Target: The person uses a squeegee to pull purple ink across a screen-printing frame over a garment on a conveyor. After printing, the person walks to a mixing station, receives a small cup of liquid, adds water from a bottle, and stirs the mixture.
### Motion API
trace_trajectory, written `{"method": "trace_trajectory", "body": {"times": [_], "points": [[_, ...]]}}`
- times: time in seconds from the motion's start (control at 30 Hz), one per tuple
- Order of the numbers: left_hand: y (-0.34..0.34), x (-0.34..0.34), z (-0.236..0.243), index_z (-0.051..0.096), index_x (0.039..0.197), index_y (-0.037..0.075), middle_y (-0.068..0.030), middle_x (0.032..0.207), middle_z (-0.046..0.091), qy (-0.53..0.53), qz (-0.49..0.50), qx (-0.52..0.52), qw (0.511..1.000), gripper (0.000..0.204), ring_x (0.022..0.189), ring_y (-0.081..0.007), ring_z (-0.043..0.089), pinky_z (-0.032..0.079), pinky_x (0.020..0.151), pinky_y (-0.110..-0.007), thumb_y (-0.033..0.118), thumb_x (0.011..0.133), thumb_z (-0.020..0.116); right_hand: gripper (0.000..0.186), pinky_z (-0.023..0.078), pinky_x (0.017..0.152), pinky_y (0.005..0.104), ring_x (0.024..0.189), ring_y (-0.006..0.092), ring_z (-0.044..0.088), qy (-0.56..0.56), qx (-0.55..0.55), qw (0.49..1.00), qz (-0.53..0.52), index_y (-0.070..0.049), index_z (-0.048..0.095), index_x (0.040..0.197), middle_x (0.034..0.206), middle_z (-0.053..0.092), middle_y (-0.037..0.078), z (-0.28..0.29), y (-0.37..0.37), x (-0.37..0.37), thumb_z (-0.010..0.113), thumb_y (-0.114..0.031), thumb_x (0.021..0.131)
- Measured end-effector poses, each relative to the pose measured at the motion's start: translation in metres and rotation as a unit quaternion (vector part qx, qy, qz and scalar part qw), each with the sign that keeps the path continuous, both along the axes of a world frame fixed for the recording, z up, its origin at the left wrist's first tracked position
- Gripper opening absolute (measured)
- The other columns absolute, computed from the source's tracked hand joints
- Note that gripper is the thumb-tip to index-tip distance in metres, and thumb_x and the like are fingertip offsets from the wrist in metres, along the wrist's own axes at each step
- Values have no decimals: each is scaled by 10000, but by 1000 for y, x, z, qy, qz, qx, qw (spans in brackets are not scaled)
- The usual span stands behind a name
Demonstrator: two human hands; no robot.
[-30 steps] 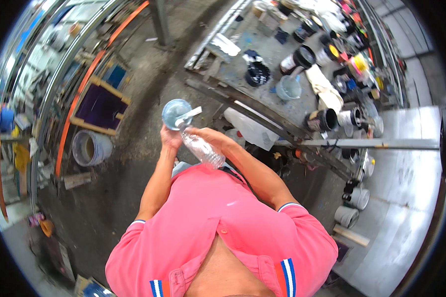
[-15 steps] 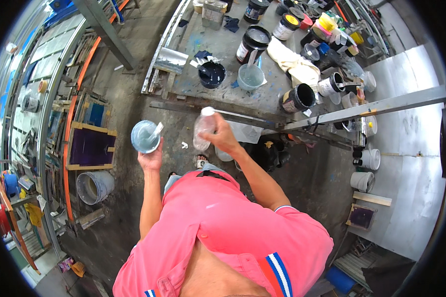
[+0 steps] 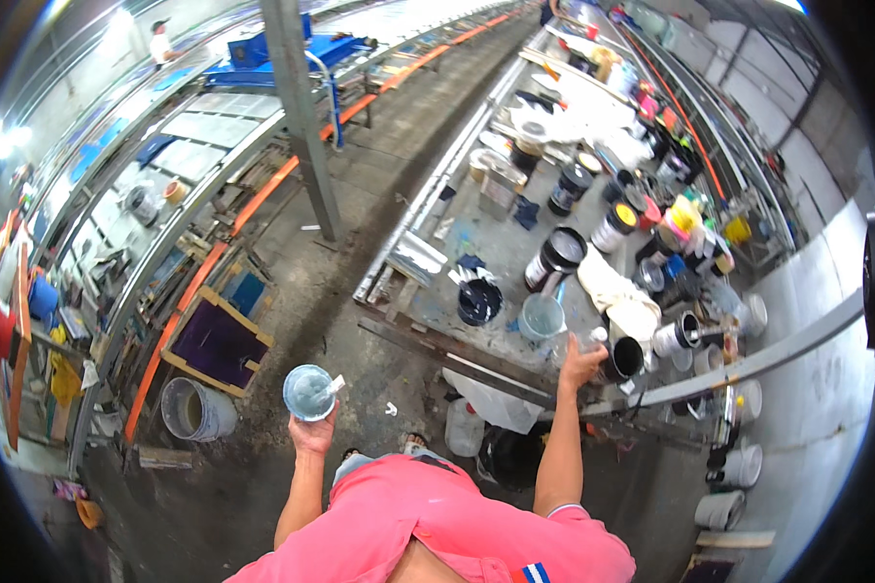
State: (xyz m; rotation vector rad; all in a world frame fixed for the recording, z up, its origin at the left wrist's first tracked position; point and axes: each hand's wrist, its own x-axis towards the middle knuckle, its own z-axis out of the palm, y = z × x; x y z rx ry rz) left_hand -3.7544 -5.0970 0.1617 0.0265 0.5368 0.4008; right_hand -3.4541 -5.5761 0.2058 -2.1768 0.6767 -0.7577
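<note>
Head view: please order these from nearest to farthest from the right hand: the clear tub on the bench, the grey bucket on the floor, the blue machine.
1. Clear tub, just left of the right hand.
2. Grey bucket, far left on the floor.
3. Blue machine, at the top.

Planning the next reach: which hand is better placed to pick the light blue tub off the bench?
Right. The right hand is already at the bench edge beside the light blue tub; the left hand is holding a round cup over the floor.

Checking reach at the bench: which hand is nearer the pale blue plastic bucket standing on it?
Right. The right hand is at the bench edge just beside the pale blue plastic bucket; the left hand holds a round container off over the floor.
</note>
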Motion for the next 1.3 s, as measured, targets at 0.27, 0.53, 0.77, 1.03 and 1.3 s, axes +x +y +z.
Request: {"method": "trace_trajectory", "body": {"times": [0.27,0.53,0.77,1.03,1.3], "points": [[6,13,8,542,1421,140,-116,1464,558,-49,-40,37,997,488,1343,-384,525,497,1030,-620,407,1017,477,649,500,894,475,1058,408,653,-13,-12,1000,-8,54,541,1260,1125,678,232,-8,-16,-13,828,-335,826],[12,19,40,506,1464,147,-124,1501,523,-70,-78,30,994,521,1369,-380,499,419,1107,-621,418,1037,383,191,507,551,292,602,119,626,14,230,941,248,16,701,924,738,669,56,27,126,-143,664,-168,961],[12,27,65,475,1477,100,-159,1501,509,-125,-143,59,980,514,1372,-362,501,404,1137,-606,398,1070,377,301,497,619,295,663,131,626,45,120,830,543,37,725,954,780,701,88,91,294,-178,739,-263,934],[12,35,80,410,1512,100,-143,1528,479,-164,-153,82,971,579,1374,-357,499,406,1139,-611,480,1088,303,275,517,624,294,672,130,654,-12,170,816,552,45,720,945,796,709,102,126,325,-166,750,-227,920],[12,24,93,389,1526,116,-138,1541,464,-173,-182,71,965,593,1388,-362,483,414,1128,-618,497,1090,264,242,473,616,381,649,260,624,-18,52,839,542,25,716,886,769,657,150,129,333,-158,770,-211,880]]}}
